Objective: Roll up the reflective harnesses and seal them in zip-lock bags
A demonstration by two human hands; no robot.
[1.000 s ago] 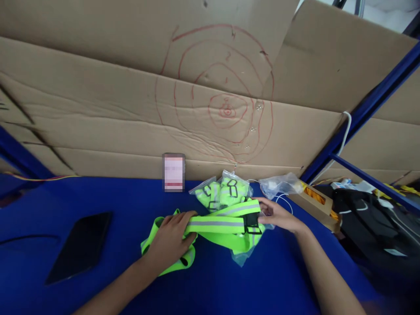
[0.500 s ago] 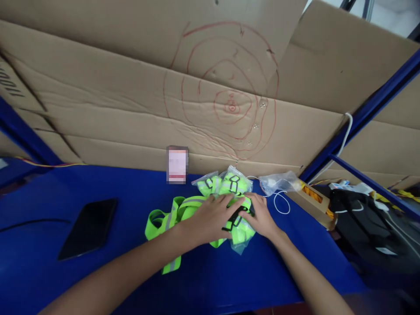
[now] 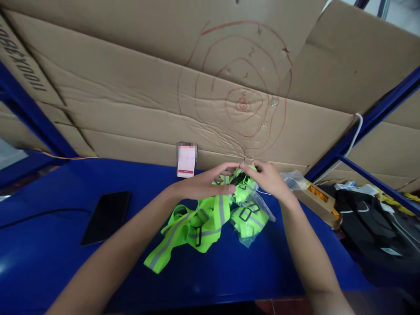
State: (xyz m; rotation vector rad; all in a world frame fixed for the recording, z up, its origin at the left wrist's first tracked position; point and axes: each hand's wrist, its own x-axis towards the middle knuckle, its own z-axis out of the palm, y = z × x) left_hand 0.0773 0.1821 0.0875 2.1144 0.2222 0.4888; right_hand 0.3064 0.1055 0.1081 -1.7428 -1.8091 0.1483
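My right hand (image 3: 267, 177) has its thumb and fingers closed on a bundled fluorescent-green reflective strap (image 3: 242, 186) with a black buckle. From the other side my left hand (image 3: 210, 181) curls around the same bundle, its fingers over the top and its thumb lower down. Just below, a clear plastic bag (image 3: 250, 222) holds another folded strap with black buckles. A loose reflective strap (image 3: 197, 229) with a grey stripe lies in loops under my left wrist. Part of the bundle is hidden behind my fingers.
A phone (image 3: 186, 161) with a lit screen leans on the cardboard wall (image 3: 131, 105). On the blue table (image 3: 197, 280) lies a dark tablet (image 3: 106, 217) near a black cable. To the right are an open cardboard box (image 3: 316, 203), a clear bag and a black bag (image 3: 377, 232).
Both hands have moved back toward the wall and lifted around one bundle. The loose strap now lies uncovered, and a bagged strap shows in front. The camera view has shifted slightly left.
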